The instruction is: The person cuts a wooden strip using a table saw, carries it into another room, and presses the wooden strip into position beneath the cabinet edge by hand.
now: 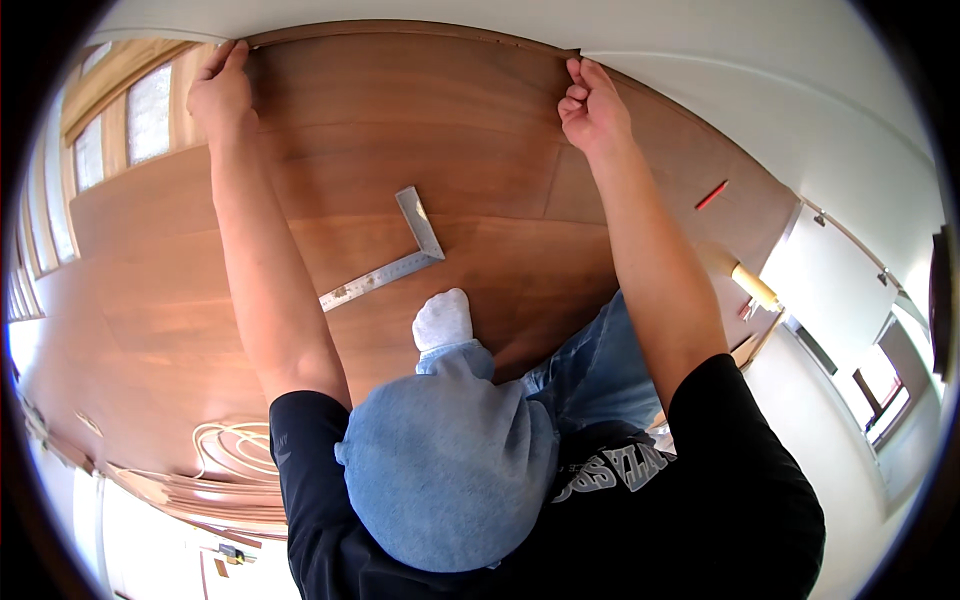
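Observation:
A narrow brown wooden strip (400, 28) lies along the foot of the white wall, at the far edge of the wood-look floor. My left hand (220, 92) is closed at its left end, thumb and fingers pinched together. At the right end, beside a small dark notch, my right hand (595, 108) pinches with its fingers curled in. Both arms reach far forward. Between them a metal carpenter's square (432, 240) rests on the boards (490, 170), just ahead of my white-socked foot (443, 318). The strip's underside is hidden.
A red pencil (712, 194) lies on the floor to the right, and a pale yellow cylindrical handle (755, 287) farther right. Wooden battens (113, 130) show at the far left beyond the boards. Looped cable (235, 445) and stacked planks (215, 497) are at the near left.

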{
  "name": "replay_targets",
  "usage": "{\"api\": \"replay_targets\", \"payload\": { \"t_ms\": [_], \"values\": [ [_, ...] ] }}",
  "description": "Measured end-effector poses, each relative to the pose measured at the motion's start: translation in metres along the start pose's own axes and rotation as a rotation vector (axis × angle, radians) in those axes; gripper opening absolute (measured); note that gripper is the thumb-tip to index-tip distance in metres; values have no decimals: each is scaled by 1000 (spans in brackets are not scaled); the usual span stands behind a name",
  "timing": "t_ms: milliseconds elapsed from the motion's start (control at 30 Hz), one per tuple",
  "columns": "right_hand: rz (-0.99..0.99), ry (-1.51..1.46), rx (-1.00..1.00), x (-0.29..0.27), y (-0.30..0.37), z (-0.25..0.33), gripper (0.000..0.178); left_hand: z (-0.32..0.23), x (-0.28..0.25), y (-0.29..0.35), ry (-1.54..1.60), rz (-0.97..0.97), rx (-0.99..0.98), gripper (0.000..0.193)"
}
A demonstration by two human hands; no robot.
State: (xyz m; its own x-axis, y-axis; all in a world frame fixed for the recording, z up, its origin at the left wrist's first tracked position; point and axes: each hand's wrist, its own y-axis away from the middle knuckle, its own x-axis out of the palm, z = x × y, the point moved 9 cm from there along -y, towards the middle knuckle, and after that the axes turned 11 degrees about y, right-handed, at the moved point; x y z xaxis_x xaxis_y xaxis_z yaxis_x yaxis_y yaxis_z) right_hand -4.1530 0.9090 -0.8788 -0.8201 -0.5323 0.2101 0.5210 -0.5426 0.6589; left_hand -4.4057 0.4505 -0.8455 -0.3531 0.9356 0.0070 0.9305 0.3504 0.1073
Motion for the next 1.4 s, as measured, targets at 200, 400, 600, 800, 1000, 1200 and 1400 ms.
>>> {"api": "replay_targets", "payload": {
  "t_ms": [200, 400, 600, 800, 1000, 1200, 1400],
  "values": [
    [-63, -21, -55, -2, -5, 4, 16, 0, 6, 5, 81, -46, -14, 31],
    [-34, 3, -83, -5, -10, 10, 17, 4, 12, -1, 93, -15, 33, 33],
    [-86, 1, -68, -2, -9, 7, 16, -4, 17, 12, -31, -39, 102, 34],
    [-189, 79, -76, 8, -2, 8, 15, -4, 11, 14, -58, -104, 48, 34],
    [-140, 64, -67, 1, -6, 9, 14, -21, 19, 24, -183, -85, 106, 35],
    [32, 20, -115, -10, -27, 8, 8, -18, 21, 23, -391, 25, 189, 43],
    [35, 107, -99, -6, -9, 13, 9, -25, -1, 17, -154, 16, 96, 29]
  ]
}}
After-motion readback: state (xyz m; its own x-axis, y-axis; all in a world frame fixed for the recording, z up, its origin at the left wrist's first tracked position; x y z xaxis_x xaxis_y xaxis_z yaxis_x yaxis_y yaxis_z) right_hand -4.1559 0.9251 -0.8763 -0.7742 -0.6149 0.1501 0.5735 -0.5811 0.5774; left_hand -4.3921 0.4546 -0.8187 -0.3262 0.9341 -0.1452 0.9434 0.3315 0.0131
